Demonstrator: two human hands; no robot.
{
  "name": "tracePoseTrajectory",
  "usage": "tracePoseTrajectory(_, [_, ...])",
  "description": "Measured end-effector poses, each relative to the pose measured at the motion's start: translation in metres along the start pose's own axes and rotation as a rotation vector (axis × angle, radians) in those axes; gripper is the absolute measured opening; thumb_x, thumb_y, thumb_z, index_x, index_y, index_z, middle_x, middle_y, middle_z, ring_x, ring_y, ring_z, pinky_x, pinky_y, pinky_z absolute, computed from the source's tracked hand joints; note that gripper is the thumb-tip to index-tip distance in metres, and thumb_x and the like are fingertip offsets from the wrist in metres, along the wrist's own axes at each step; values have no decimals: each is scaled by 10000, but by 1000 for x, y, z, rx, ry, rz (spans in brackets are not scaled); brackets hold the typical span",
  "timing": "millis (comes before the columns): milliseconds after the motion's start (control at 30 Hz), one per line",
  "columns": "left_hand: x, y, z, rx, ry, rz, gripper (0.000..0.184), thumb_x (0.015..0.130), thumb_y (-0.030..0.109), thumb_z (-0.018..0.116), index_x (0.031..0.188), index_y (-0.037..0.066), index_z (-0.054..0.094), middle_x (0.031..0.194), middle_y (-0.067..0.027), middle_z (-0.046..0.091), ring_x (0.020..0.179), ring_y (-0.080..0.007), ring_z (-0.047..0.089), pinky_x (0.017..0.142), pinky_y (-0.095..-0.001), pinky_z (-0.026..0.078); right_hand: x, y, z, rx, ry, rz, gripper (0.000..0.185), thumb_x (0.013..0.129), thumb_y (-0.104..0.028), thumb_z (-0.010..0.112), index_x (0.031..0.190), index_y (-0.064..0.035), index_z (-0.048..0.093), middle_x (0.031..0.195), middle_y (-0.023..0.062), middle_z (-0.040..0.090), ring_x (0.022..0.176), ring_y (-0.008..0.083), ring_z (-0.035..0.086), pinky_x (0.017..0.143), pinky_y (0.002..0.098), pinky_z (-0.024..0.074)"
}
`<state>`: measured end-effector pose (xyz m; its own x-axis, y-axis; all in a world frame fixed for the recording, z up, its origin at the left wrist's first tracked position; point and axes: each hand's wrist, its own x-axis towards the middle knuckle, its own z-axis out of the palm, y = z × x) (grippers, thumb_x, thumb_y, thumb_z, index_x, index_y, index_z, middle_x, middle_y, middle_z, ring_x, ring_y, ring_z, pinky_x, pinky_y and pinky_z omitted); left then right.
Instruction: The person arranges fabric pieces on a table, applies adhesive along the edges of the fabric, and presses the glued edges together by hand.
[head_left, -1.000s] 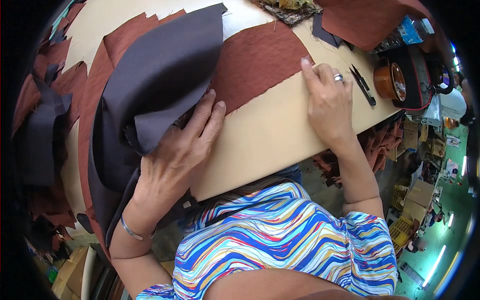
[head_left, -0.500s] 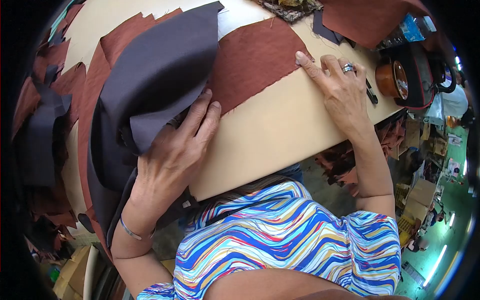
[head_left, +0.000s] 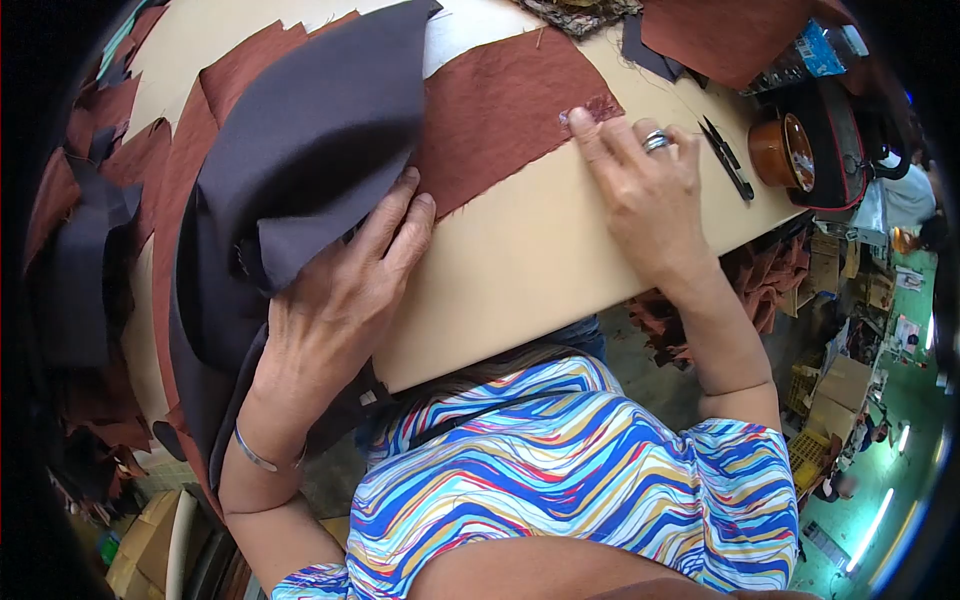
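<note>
My left hand [head_left: 345, 265] lies with its visible fingers stretched out over the edge where dark grey fabric [head_left: 320, 130] meets a reddish-brown fabric piece [head_left: 500, 110]. Part of this hand is hidden beside the raised, curved fold of the dark fabric. My right hand [head_left: 650, 190], wearing a ring, has its index fingertip pressed on the brown piece near its right end; its other fingers are bent. By that fingertip, a shiny, wet-looking patch [head_left: 603, 104] shows on the brown fabric. Black thread snips [head_left: 728, 160] lie on the table to the right of this hand.
The pale tabletop [head_left: 500, 270] ends close to my body. At the right stand a brown pot [head_left: 785, 152], a black bag [head_left: 835, 150] and a plastic bottle [head_left: 820, 55]. More brown and dark fabric [head_left: 85, 250] is heaped along the left.
My right hand has slid left and slightly down along the brown piece, uncovering the shiny patch and the snips. My left hand and the dark fabric have shifted slightly left.
</note>
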<state>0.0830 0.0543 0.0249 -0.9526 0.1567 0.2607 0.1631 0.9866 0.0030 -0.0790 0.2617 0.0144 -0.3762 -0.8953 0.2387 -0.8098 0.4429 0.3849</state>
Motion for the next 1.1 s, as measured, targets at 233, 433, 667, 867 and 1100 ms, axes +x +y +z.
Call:
tracePoseTrajectory(233, [1, 3, -7, -47, -117, -87, 433, 739, -12, 510, 1153, 103, 561, 1227, -22, 530, 844, -208, 612, 770, -336, 478, 3, 3, -9, 70, -17, -24, 432, 769, -141, 513, 1198, -97, 542, 927, 16, 541, 902, 144, 528, 850, 395, 314])
tracePoseTrajectory(433, [1, 2, -5, -66, -111, -86, 424, 737, 2, 518, 1149, 91, 564, 1223, -34, 533, 906, -207, 608, 787, -330, 473, 8, 7, -3, 179, -47, -5, 423, 782, -110, 500, 1197, -171, 552, 920, 0, 539, 883, 158, 534, 841, 401, 319])
tracePoseTrajectory(667, [0, 3, -6, -64, -128, -91, 443, 714, -10, 536, 1145, 84, 569, 1234, -44, 529, 959, -220, 598, 787, -326, 479, 3, -2, -7, 125, 0, 16, 393, 777, -129, 500, 1158, -183, 577, 894, -11, 538, 888, 146, 531, 825, 407, 322])
tracePoseTrajectory(867, [1, 2, -6, -80, -115, -86, 436, 713, -14, 532, 1138, 79, 572, 1229, -46, 532, 957, -222, 599, 794, -327, 478, 5, -14, -19, 205, 39, -60, 366, 780, -150, 499, 1134, -102, 577, 917, 3, 537, 893, 154, 529, 834, 408, 319])
tracePoseTrajectory(1100, [1, 3, -4, -81, -107, -91, 420, 731, -4, 513, 1138, 87, 569, 1229, -45, 531, 916, -216, 609, 780, -323, 479, 5, -27, -10, 171, 54, -77, 363, 799, -151, 473, 1143, -101, 576, 936, 19, 537, 876, 165, 532, 845, 407, 315])
